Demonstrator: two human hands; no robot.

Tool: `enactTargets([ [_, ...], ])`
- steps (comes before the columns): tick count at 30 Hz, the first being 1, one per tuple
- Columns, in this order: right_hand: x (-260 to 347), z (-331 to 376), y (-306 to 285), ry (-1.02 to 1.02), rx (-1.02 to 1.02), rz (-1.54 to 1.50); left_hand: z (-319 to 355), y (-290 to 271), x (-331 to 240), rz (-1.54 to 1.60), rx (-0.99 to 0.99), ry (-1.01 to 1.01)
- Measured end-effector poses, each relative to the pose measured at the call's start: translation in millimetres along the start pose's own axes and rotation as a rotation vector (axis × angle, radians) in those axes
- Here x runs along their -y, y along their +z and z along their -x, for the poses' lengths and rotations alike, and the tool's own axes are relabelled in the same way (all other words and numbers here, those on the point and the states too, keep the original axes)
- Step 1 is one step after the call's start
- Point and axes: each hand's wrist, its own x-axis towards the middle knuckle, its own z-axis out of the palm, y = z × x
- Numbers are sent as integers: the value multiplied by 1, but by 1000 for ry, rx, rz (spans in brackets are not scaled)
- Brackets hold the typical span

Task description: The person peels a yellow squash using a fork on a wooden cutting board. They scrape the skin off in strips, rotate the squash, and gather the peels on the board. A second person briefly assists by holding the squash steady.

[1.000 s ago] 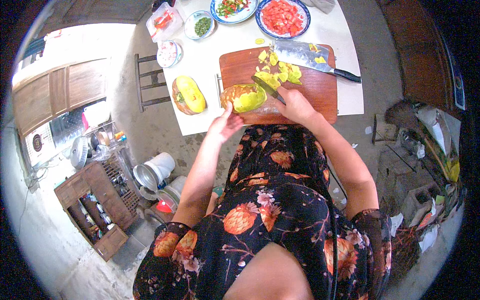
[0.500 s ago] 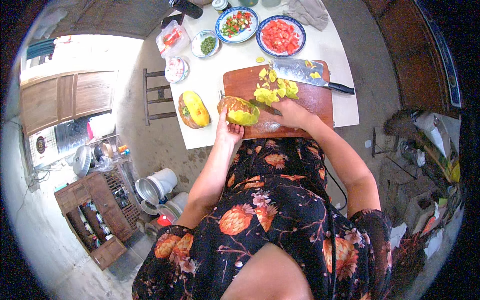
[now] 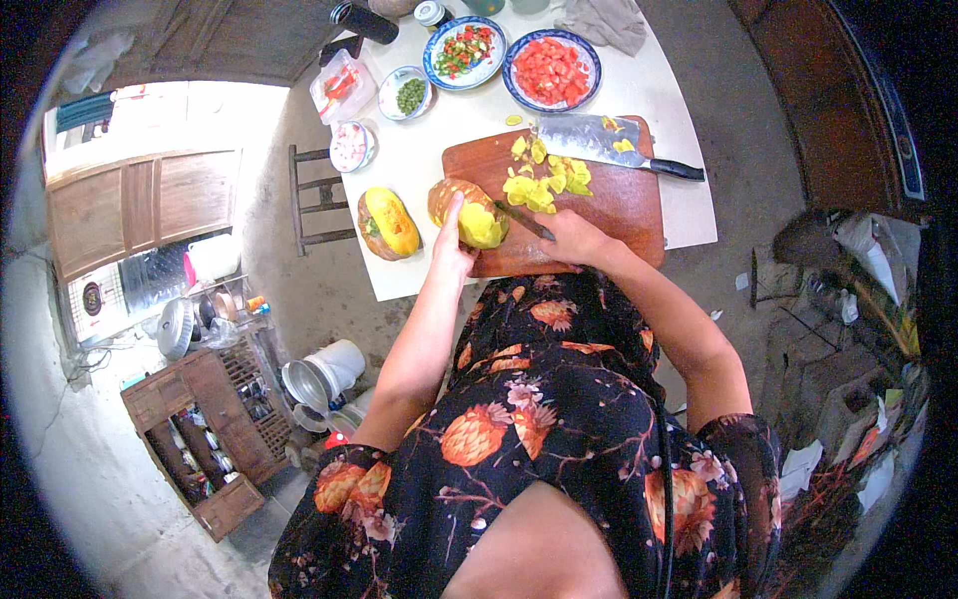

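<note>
My left hand (image 3: 457, 243) is closed around the near left side of a partly peeled pumpkin piece (image 3: 481, 226), brown-orange rind on one side and yellow flesh on the other. The piece is over the left part of a reddish-brown cutting board (image 3: 624, 222). In my right hand (image 3: 576, 241) is a small dark-bladed knife (image 3: 526, 220), its tip by the pumpkin's right side. Yellow pumpkin scraps (image 3: 544, 183) lie on the board just beyond this hand. A cleaver (image 3: 584, 140) with a black handle rests flat across the board's far edge, yellow bits on its blade.
Another pumpkin piece (image 3: 389, 223) sits at the table's left edge. Beyond the board stand a plate of diced red pieces (image 3: 551, 70), a plate of chopped peppers (image 3: 465, 53), and bowls of green (image 3: 407, 94) and pale pink pieces (image 3: 350, 146). A chair (image 3: 317, 200) is at left.
The pumpkin piece has turned and tilted in my left hand, which now wraps its near side. My right hand has shifted slightly, and more of the knife blade shows.
</note>
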Motion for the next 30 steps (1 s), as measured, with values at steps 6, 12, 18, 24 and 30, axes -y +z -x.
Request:
enactTargets([
  [6,-5,8,-6,84,-24,79,-6,32,-15,-333,-159,250],
  [12,13,20,-14,132,-176,-10,4,26,-53,-122,92,-85],
  [18,50,24,-5,-22,-307,221,30,40,-43,-16,-8,-153],
  [24,98,37,-19,-50,-244,311,27,46,-38,12,-140,-207],
  [30,92,37,-8,-50,-176,276,15,34,-23,15,-238,-162],
])
